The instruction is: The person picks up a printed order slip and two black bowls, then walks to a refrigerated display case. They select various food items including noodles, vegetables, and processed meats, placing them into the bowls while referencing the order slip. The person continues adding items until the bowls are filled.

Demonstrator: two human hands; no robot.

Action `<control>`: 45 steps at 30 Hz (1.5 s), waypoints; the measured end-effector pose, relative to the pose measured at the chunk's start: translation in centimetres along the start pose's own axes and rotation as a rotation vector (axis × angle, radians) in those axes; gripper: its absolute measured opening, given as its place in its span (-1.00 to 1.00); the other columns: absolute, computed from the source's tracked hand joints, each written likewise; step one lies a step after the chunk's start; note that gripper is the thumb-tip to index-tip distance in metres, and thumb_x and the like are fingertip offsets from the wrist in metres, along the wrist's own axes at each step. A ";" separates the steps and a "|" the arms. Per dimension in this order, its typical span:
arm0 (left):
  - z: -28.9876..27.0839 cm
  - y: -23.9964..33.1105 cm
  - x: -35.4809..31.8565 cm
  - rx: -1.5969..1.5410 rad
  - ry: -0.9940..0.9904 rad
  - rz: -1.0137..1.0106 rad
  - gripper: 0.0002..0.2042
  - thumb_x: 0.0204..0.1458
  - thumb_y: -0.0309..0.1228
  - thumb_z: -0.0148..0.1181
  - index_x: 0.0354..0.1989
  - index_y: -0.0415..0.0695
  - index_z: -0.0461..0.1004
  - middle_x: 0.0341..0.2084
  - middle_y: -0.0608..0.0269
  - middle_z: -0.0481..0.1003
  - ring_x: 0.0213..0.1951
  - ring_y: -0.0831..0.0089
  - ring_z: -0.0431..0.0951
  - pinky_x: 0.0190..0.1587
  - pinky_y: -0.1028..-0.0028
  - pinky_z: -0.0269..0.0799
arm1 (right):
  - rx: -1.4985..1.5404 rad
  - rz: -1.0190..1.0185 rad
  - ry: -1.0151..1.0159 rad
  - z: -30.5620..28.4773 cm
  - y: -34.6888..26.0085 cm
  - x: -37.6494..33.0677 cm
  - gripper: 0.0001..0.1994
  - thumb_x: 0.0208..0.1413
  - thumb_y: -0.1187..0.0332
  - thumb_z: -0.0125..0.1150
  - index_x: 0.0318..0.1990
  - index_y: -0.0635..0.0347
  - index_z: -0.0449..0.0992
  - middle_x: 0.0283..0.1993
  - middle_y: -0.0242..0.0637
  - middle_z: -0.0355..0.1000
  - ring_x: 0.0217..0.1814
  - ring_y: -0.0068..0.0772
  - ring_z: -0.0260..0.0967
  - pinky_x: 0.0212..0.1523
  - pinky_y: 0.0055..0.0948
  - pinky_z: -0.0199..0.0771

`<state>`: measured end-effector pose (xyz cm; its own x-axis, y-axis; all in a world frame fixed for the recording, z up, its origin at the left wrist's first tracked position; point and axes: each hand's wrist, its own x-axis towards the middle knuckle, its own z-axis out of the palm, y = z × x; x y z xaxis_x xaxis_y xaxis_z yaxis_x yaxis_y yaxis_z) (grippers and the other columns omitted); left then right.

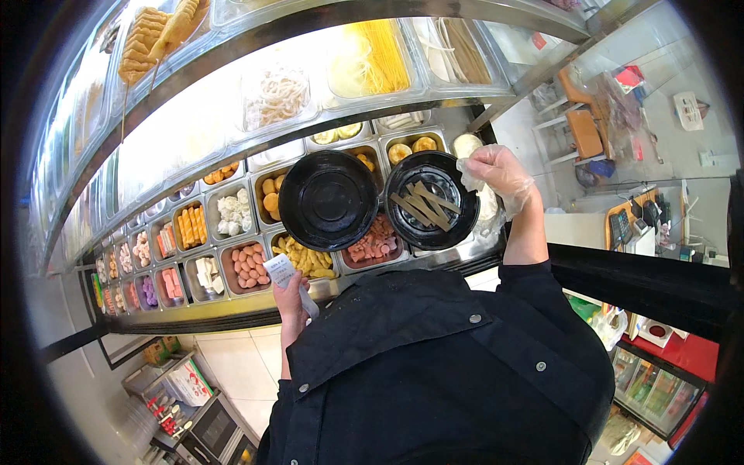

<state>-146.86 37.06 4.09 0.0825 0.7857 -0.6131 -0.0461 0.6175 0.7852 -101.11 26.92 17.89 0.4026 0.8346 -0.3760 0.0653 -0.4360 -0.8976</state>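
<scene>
My left hand [290,297] is closed on a white printed paper slip [280,270], whose long tail hangs down beside the wrist. In a clear plastic glove, my right hand [500,172] is pinched closed at the right rim of a black bowl [411,236]; whether anything is between its fingertips is hidden. Several flat greenish-brown strips [425,208] lie in that bowl. Left of it sits a second, larger-looking black bowl [327,200] with no food showing inside. Both bowls rest on top of the metal food pans.
Metal pans hold small sausages [249,266], yellow pieces [308,260], pink meat [373,242] and white pieces [234,213]. Above them runs a metal-framed shelf [310,124] with tubs of noodles [368,58]. Chairs [585,132] stand beyond, at the right.
</scene>
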 end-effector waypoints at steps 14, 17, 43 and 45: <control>0.6 0.6 1.3 0.013 0.015 -0.004 -0.76 -0.07 -0.53 0.18 -0.21 -0.18 0.32 -0.47 0.29 0.41 -0.53 0.50 0.43 -0.49 0.52 0.38 | -0.957 -0.391 0.361 -3.6 -6.7 7.3 -0.76 -0.02 0.18 0.04 -0.41 0.14 0.50 -0.39 -0.11 0.43 -0.32 -0.14 0.40 -0.28 -0.22 0.39; 0.6 0.6 1.3 0.008 0.008 0.011 -0.76 -0.08 -0.53 0.18 -0.22 -0.19 0.31 -0.47 0.29 0.41 -0.53 0.50 0.43 -0.48 0.53 0.38 | -1.371 -0.314 0.615 -6.4 -9.3 14.5 -0.74 0.02 0.22 -0.07 -0.20 0.03 0.49 -0.18 -0.14 0.44 -0.09 -0.11 0.37 -0.06 -0.18 0.34; -0.3 0.7 0.1 -0.024 -0.013 0.048 -0.78 -0.08 -0.52 0.18 -0.25 -0.15 0.32 -0.51 0.33 0.40 -0.56 0.54 0.42 -0.50 0.54 0.39 | -0.443 -0.467 0.869 -7.5 -9.3 7.4 -0.73 -0.01 0.26 0.11 -0.24 0.25 0.51 -0.36 -0.16 0.49 -0.29 -0.32 0.42 -0.20 -0.40 0.36; -0.8 0.6 0.0 -0.020 -0.022 0.056 -0.76 -0.08 -0.51 0.19 -0.24 -0.15 0.32 -0.50 0.33 0.41 -0.55 0.54 0.43 -0.50 0.54 0.40 | -0.159 -0.469 0.800 -5.9 -9.1 3.5 -0.75 0.00 0.31 0.14 -0.24 0.33 0.50 -0.35 -0.26 0.49 -0.27 -0.47 0.38 -0.14 -0.48 0.32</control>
<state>-147.72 37.45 4.52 0.1008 0.8184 -0.5657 -0.0713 0.5731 0.8164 -94.96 31.83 26.14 0.8074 0.4832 0.3385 0.4799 -0.2042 -0.8532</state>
